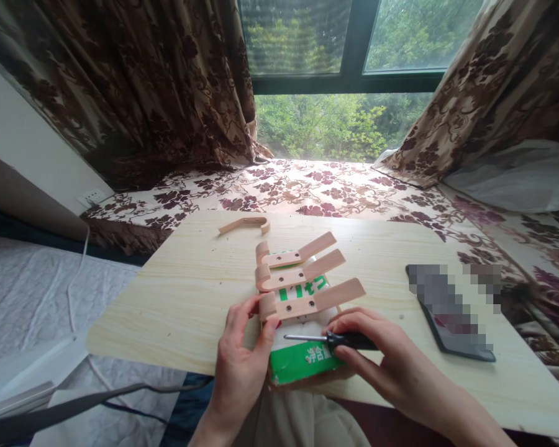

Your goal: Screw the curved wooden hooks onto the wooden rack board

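Note:
Three curved wooden hooks lie side by side on a green and white box (pixel 302 363) at the near edge of a pale wooden table (pixel 177 292). My left hand (pixel 242 360) pinches the curled end of the nearest hook (pixel 307 301) between thumb and fingers. My right hand (pixel 377 357) holds a small screwdriver (pixel 326 339) with a black handle, its metal shaft pointing left across the box, just below that hook. The other two hooks (pixel 298 267) lie behind it, untouched.
A fourth loose hook (pixel 245 224) lies farther back on the table. A dark phone (pixel 451 316) rests to the right. Behind the table is a floral cushioned window seat (pixel 307 186) with curtains and a window. A bed and cables are on the left.

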`<action>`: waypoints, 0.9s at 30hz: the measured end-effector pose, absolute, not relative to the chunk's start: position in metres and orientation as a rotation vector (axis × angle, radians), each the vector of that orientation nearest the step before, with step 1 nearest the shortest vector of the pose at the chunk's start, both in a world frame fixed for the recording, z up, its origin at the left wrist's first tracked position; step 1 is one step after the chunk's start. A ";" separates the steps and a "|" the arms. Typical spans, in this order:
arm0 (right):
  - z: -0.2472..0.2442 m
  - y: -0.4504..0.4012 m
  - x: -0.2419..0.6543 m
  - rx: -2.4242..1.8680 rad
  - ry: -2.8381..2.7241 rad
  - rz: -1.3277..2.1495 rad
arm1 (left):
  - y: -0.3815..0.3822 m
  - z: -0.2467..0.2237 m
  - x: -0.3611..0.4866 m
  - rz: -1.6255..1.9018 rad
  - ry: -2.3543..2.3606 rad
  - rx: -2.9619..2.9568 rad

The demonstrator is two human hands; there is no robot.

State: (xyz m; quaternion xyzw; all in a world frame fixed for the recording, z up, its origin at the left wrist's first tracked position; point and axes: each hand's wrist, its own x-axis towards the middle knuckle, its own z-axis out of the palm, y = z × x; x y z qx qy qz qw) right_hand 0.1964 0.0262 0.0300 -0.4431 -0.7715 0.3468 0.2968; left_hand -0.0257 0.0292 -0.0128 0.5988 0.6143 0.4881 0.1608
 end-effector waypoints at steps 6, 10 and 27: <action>0.032 0.026 0.195 -1.169 -2.024 0.933 | 0.026 -0.010 -0.029 1.394 1.733 1.700; 0.036 0.026 0.193 -1.184 -2.010 0.946 | 0.023 0.000 -0.043 1.360 1.661 1.626; 0.029 0.035 0.194 -1.068 -1.772 0.716 | 0.221 0.017 -0.093 1.122 2.340 1.637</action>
